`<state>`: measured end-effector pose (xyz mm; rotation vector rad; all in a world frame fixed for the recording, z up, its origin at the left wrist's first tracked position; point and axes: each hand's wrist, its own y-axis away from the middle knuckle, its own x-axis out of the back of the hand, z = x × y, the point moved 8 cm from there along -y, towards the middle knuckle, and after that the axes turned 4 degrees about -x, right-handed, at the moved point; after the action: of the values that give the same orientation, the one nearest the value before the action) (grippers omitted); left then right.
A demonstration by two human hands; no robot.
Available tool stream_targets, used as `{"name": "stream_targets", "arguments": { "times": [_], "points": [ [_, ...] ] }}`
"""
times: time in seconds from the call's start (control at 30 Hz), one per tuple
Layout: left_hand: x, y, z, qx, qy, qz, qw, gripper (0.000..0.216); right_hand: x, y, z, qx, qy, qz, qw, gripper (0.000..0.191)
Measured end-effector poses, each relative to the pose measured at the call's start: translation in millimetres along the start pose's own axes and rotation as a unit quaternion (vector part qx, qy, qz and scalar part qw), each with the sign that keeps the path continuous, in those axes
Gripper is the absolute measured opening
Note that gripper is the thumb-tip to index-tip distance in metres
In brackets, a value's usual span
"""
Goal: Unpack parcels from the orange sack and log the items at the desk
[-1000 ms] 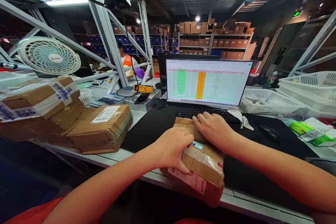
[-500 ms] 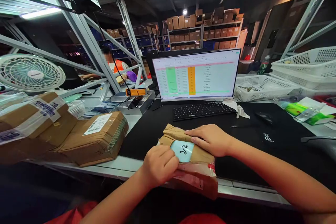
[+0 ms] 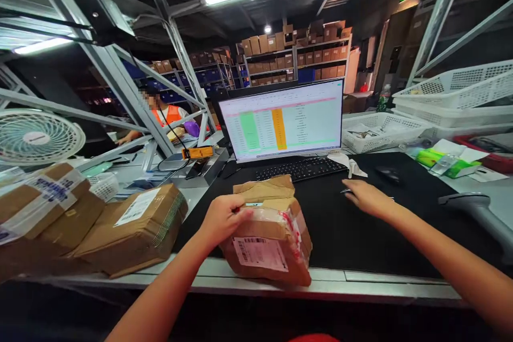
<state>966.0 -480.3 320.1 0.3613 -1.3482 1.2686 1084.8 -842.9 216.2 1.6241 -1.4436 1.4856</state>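
A small cardboard parcel [image 3: 272, 240] with torn tape and a white shipping label sits at the front edge of the black desk mat [image 3: 344, 230], its top flaps partly open. My left hand [image 3: 222, 218] grips the parcel's left upper side. My right hand [image 3: 366, 197] is off the parcel, stretched out flat over the mat to the right, its fingertips at a small dark object [image 3: 348, 191] lying on the mat; its fingers are apart and hold nothing that I can see.
Behind the parcel are a keyboard [image 3: 300, 168], a lit monitor [image 3: 282, 120] and a mouse [image 3: 387, 173]. Taped parcels [image 3: 132, 222] pile up on the left by a fan [image 3: 36, 136]. White baskets [image 3: 460, 88] and a handheld scanner [image 3: 473, 206] are on the right. A person in an orange vest [image 3: 170, 115] works beyond the metal frame.
My right hand left the parcel's top and reached out to the right over the mat. My left hand shifted to the parcel's side and the parcel turned, its label now facing me.
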Motion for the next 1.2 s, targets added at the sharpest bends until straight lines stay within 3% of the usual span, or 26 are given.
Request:
{"name": "stream_targets", "arguments": {
  "times": [0.1,0.2,0.4,0.6,0.73,0.83,0.93,1.07,1.2],
  "points": [
    [-1.3,3.1,-21.6,0.088,0.06,-0.001,0.994,0.055,-34.0,26.6,47.8,-0.041,0.06,-0.048,0.996,0.041],
    [-1.0,4.6,-26.1,0.11,0.092,0.002,0.99,0.053,-48.6,36.8,56.5,-0.029,0.084,-0.06,0.994,0.036],
    [4.8,1.6,-9.0,0.044,0.048,0.007,0.998,0.049,-29.2,8.5,54.1,0.005,0.076,-0.003,0.997,0.049],
    [14.5,8.4,-5.0,0.019,0.016,0.046,0.999,0.048,-32.5,-13.2,91.5,-0.029,0.071,-0.059,0.995,0.022],
    [30.1,15.0,-8.8,0.033,-0.037,0.102,0.994,0.05,-33.1,-9.6,90.0,0.0,0.054,-0.056,0.997,0.015],
    [35.6,13.0,-9.9,0.031,-0.077,0.122,0.989,0.051,-26.4,-1.3,59.0,0.033,0.03,-0.023,0.999,0.026],
    [27.1,4.6,-10.7,0.021,-0.087,0.091,0.992,0.051,-2.1,19.0,-9.2,0.137,-0.008,0.059,0.989,0.04],
    [11.1,-6.8,-6.7,-0.005,-0.085,0.035,0.996,0.052,37.9,59.5,-114.5,0.346,0.015,0.177,0.921,0.052],
    [6.2,-11.8,-6.1,-0.01,-0.089,0.017,0.996,0.052,52.3,69.2,-165.3,0.438,0.042,0.202,0.875,0.047]
  ]
}}
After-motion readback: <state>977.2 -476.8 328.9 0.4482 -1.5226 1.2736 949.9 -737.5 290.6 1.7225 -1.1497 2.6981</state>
